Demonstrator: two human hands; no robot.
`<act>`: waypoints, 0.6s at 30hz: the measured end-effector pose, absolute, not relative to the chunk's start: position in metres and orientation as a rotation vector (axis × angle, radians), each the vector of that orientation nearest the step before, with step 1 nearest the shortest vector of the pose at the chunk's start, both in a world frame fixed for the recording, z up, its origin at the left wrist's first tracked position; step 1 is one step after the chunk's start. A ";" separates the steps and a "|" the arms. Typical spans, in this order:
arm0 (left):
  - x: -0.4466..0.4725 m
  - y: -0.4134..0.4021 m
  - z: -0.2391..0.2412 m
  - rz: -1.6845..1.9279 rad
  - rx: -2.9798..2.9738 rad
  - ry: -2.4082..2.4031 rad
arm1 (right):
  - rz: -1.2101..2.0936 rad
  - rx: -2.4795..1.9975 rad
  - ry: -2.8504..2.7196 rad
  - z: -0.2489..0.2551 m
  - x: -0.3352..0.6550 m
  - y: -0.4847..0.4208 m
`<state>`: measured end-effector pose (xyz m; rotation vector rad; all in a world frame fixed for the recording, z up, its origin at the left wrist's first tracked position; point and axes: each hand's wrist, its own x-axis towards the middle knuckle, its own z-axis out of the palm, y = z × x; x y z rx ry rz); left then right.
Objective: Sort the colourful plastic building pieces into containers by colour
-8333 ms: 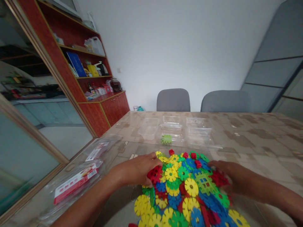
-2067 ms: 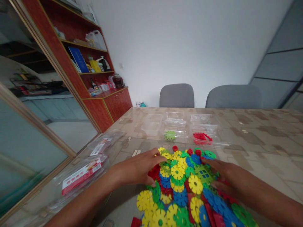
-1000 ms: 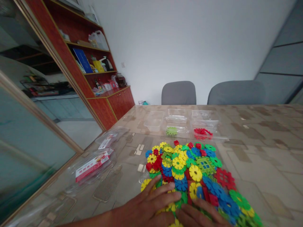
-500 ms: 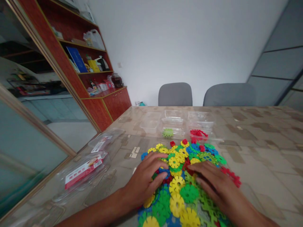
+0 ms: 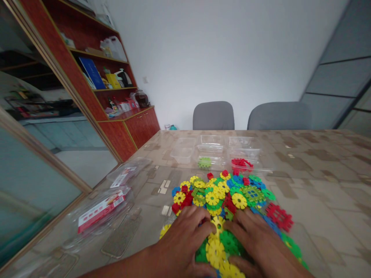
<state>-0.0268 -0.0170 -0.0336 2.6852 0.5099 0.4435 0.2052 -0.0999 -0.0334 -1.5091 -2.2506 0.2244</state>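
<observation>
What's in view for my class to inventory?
Loose pieces: many, yellow, green, blue, red, front
Table: one, brownish, foreground
Containers: several, clear, behind loose pieces
Boxed pieces: count unclear, green and red, in containers
Packaging: two labelled packs, clear, left
Chairs: two, grey, behind table
Cabinet: one, reddish, back left
Shelf goods: many, mixed, on cabinet
Glass door: one, greenish, left
Counter: one, bluish, far left
Wall: one, pale, background
Panels: several, grey, right
Left grip: one, bare, among loose pieces
Right grip: one, bare, among loose pieces
</observation>
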 end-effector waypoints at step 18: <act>-0.048 -0.020 0.022 0.061 2.712 0.530 | 0.301 -1.583 -2.326 -0.023 0.176 -0.103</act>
